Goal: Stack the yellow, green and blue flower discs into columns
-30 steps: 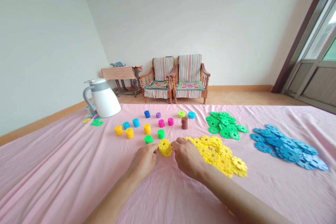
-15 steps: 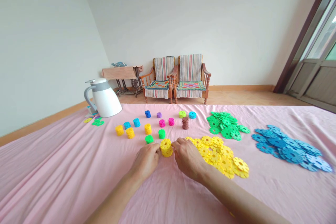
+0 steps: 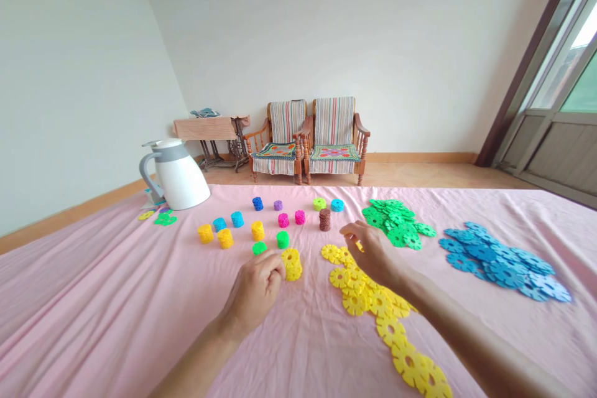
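My left hand point(image 3: 257, 286) rests curled on the pink cloth, its fingertips against a short stack of yellow snowflake discs point(image 3: 291, 263). My right hand point(image 3: 372, 252) hovers over the far end of the loose yellow disc pile point(image 3: 373, 305), fingers pinched on a yellow disc that barely shows. Several small stacks in yellow, blue, pink, green, purple and brown point(image 3: 325, 219) stand in rows just beyond the hands.
A white jug point(image 3: 175, 174) stands at the far left with a few discs beside it. Green discs point(image 3: 396, 221) and blue discs point(image 3: 501, 259) lie in piles to the right. Two wooden armchairs point(image 3: 305, 140) and a small table stand by the far wall.
My right hand left the yellow stack and moved right and away to the yellow pile, pinching a disc. The left hand stays at the stack. The view shifted slightly.
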A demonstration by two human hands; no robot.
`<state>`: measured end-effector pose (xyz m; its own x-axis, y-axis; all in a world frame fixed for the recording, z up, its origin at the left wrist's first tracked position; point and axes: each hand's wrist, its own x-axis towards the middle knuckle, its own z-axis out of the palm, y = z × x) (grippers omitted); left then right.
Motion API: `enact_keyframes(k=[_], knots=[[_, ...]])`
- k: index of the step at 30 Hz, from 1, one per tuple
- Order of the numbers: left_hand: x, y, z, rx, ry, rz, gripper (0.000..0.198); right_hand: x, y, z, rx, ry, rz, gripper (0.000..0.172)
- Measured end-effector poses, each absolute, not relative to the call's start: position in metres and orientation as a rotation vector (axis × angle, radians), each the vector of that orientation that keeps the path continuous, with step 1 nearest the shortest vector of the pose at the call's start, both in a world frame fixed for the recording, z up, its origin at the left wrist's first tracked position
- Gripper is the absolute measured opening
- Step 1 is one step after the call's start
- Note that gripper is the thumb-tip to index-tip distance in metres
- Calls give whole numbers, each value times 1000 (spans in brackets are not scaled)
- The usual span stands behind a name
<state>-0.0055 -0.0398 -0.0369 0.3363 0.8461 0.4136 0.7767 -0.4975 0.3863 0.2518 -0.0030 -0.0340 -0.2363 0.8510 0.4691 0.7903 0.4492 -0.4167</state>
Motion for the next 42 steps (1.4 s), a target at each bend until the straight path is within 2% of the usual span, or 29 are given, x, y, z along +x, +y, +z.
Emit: enact_keyframes(k=[2, 8, 17, 24, 30, 37, 42], knots=[[5, -50, -40, 2549, 1276, 836, 24, 279, 3, -40, -1396, -1978, 97, 25], [30, -71, -51, 2774, 784, 410, 20, 322, 0, -57, -1525, -1849, 230, 24], [31, -72, -52, 2776, 802, 335, 22, 263, -9, -56, -1347, -2140, 256, 22], [30, -72, -55, 2760, 826, 329, 22, 224, 9, -50, -1538, -2282, 231, 39], [29, -73, -52, 2743, 847, 324, 21, 220, 14, -51, -1561, -2328, 252, 22], [28, -75, -48, 2713, 865, 299, 19, 233, -7, -48, -1528, -2348, 180, 19], [28, -74, -47, 2695, 843, 279, 17, 242, -10, -42, -1458, -2309, 329, 19]])
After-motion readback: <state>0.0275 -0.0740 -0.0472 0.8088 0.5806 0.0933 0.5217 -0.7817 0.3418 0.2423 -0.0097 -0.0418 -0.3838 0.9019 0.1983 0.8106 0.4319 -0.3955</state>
